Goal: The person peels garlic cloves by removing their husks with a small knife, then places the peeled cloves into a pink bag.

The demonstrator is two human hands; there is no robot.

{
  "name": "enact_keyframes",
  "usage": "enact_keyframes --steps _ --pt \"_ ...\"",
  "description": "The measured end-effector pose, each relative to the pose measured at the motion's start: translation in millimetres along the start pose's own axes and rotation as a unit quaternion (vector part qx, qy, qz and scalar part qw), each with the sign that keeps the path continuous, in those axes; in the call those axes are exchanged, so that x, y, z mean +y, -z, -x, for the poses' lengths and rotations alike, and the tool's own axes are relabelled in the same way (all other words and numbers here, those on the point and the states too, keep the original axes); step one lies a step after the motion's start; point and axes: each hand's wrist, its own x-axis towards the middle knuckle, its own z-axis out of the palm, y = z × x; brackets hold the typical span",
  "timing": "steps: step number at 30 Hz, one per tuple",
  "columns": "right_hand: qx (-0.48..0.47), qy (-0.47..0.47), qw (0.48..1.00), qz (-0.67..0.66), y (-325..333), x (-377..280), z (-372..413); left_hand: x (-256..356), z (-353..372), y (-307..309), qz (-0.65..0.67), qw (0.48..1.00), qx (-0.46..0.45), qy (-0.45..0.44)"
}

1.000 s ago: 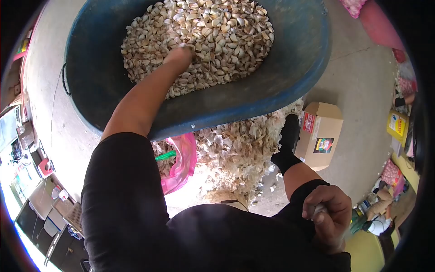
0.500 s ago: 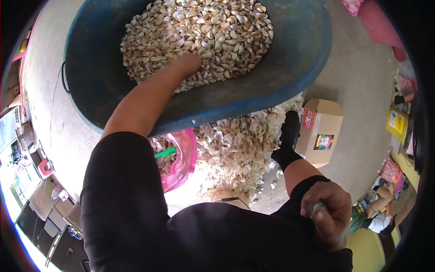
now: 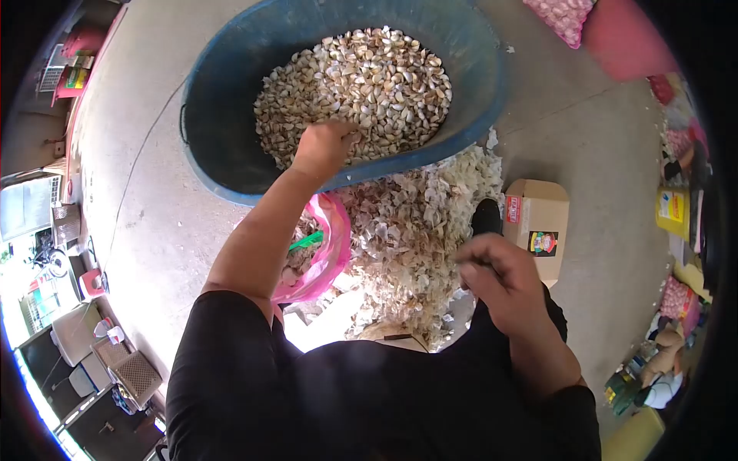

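Observation:
In the blue oval tub (image 3: 480, 100) lies a heap of unpeeled garlic cloves (image 3: 377, 84). My left hand (image 3: 323, 146) is over the near edge of the heap, fingers closed together; what they hold, if anything, is hidden. My right hand (image 3: 507, 280) hovers above the floor between the loose garlic skins (image 3: 415, 230) and the cardboard box. Its fingers are curved, with a gap between thumb and forefinger, and nothing shows in the gap. Below the tub's rim stands an open pink plastic bag (image 3: 334, 253) with skins and a green strip (image 3: 307, 240) inside.
A printed cardboard box (image 3: 538, 219) stands beside my dark shoe (image 3: 487, 217). At the upper right lies a net bag of garlic (image 3: 565, 17). Along the right side are a yellow container (image 3: 673, 211) and assorted bags. Plastic baskets (image 3: 137, 376) are at the lower left.
My left hand has come up from among the cloves. My right hand has moved up and left, its fingers loosened; the pale piece in it no longer shows. The view has shifted.

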Motion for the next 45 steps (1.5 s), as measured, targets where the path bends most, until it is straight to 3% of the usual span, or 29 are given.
enact_keyframes --steps 2,5,7,9,11,12,13,14,15,16,18,20,23,24,27,30,34,37,41,45 --pt "0.003 -0.023 0.996 -0.09 -6.4 6.4 -0.2 19.6 11.2 8.4 0.015 1.0 0.0 0.008" --pt "-0.01 -0.062 0.956 -0.286 -9.8 18.9 0.5 67.3 55.6 16.3 0.152 0.986 -0.05 0.053" --pt "-0.021 -0.094 0.91 -0.404 -11.6 19.0 -6.8 77.3 98.9 -8.9 0.002 0.997 -0.034 -0.064" --pt "-0.023 -0.157 0.856 -0.492 -19.4 20.8 -5.7 90.2 137.3 -19.6 -0.034 0.994 -0.09 -0.048" --pt "-0.06 -0.152 0.854 -0.494 -26.7 19.6 -8.9 94.9 155.9 -10.1 0.035 0.978 -0.192 0.08" --pt "-0.081 -0.155 0.852 -0.493 -31.6 20.5 -6.9 93.2 162.9 -2.8 0.035 0.982 -0.183 0.038" --pt "-0.09 -0.147 0.868 -0.465 -36.9 21.7 -5.5 95.9 173.8 2.9 0.061 0.988 -0.132 0.047" --pt "-0.102 -0.135 0.884 -0.435 -43.0 21.9 -5.7 100.1 180.1 8.9 0.175 0.968 -0.124 0.128" --pt "-0.114 -0.126 0.898 -0.405 -50.3 22.5 -4.6 109.3 185.6 18.1 0.287 0.928 -0.114 0.207" --pt "-0.12 -0.126 0.901 -0.397 -56.7 22.8 -3.2 118.6 190.5 26.1 0.386 0.89 -0.076 0.229" --pt "-0.143 -0.093 0.954 -0.247 -68.6 22.1 -2.3 130.9 196.9 37.2 0.57 0.781 0.002 0.255" --pt "-0.156 -0.022 0.984 -0.077 -77.7 32.0 -4.5 127.2 205.3 38.0 0.625 0.745 0.008 0.232" --pt "-0.115 0.096 0.987 0.065 -88.3 36.4 -1.6 110.0 205.2 29.2 0.684 0.696 0.001 0.217" --pt "-0.121 0.041 0.992 0.024 -90.1 30.8 3.2 106.8 204.5 29.9 0.702 0.677 -0.002 0.22" --pt "-0.081 0.144 0.986 0.02 -91.7 26.3 12.3 105.3 200.3 35.2 0.739 0.635 -0.001 0.225" --pt "-0.008 0.152 0.983 0.102 -89.6 29.6 13.5 99.6 195.0 37.0 0.771 0.592 0.007 0.235" --pt "-0.027 0.072 0.992 0.1 -92.8 30.7 2.3 90.4 193.3 39.4 0.754 0.61 -0.041 0.238" --pt "-0.047 0.158 0.986 -0.018 -113.0 40.0 -10.6 75.9 196.3 30.9 0.749 0.624 -0.004 0.224" --pt "-0.055 0.206 0.97 0.114 -118.9 42.0 -23.3 55.5 197.2 29.2 0.767 0.602 -0.006 0.221" --pt "-0.048 0.161 0.983 0.069 -122.6 43.8 -29.8 61.7 190.0 36.5 0.719 0.66 -0.012 0.217"
